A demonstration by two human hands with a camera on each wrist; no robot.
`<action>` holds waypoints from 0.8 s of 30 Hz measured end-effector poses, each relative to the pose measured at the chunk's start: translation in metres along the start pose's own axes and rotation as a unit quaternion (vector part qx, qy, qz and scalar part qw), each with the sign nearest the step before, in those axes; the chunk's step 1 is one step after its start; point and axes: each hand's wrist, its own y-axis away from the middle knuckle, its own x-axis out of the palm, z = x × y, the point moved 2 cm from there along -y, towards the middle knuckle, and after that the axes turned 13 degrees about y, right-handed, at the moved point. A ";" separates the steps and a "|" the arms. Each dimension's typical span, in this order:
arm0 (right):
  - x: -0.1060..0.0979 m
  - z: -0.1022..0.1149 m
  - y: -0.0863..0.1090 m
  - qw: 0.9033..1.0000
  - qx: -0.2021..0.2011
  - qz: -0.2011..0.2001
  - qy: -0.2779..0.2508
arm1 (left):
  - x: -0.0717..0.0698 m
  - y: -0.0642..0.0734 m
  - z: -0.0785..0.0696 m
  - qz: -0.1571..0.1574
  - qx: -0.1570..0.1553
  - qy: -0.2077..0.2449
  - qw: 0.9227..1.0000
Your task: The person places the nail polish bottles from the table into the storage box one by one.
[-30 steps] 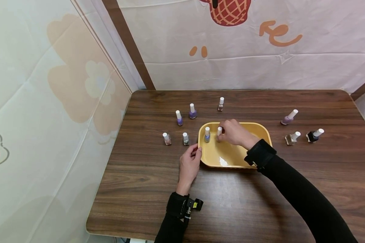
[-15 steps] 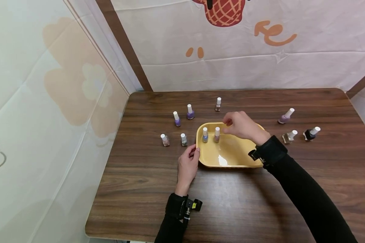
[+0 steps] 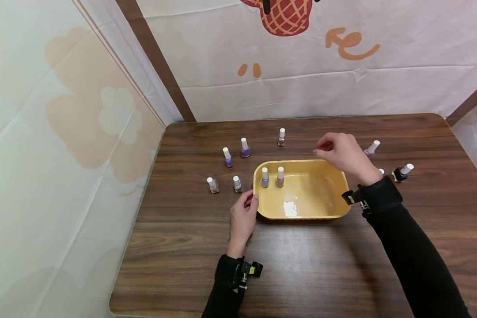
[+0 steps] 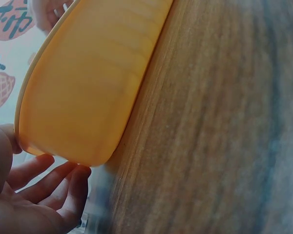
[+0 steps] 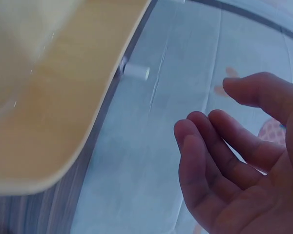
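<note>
My left hand (image 3: 242, 218) holds the left end of a yellow tray (image 3: 312, 190). In the left wrist view its thumb is at the rim and the fingers (image 4: 73, 187) touch the outer wall. Two nail polish bottles with white caps stand inside the tray near the left end: a blue one (image 3: 265, 179) and a pinkish one (image 3: 280, 177). Over the tray's far right corner hovers my right hand (image 3: 343, 152), empty, its fingers loosely bent and the thumb apart from them. A light purple nail polish bottle (image 3: 371, 149) is just right of this hand, partly hidden.
Left of the tray are two purple bottles (image 3: 245, 148), a pinkish bottle (image 3: 213, 185) and a glittery bottle (image 3: 237, 184). Behind it stands a clear-looking bottle (image 3: 281, 137). A black bottle (image 3: 403, 172) is at right; another white cap (image 3: 381, 171) shows behind my right wrist.
My right hand has let go of the pinkish bottle, which now stands in the tray beside the blue one, and has moved up and right. My left hand stays at the tray.
</note>
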 end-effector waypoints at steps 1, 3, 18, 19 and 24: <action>-0.002 -0.004 0.002 1.000 0.011 -0.004 -0.003 | 0.000 0.000 0.000 0.000 -0.001 0.000 1.000; -0.006 -0.013 0.004 1.000 0.027 -0.013 -0.008 | 0.001 0.000 0.001 0.001 -0.002 0.002 1.000; -0.027 -0.069 0.037 0.994 0.103 -0.035 0.001 | 0.002 -0.001 0.002 -0.005 0.003 0.004 1.000; -0.027 -0.072 0.039 0.994 0.107 -0.031 0.002 | 0.002 -0.001 0.003 -0.005 0.002 0.005 1.000; -0.024 -0.087 0.049 0.994 0.109 -0.007 0.009 | 0.002 -0.001 0.002 -0.003 -0.002 0.007 1.000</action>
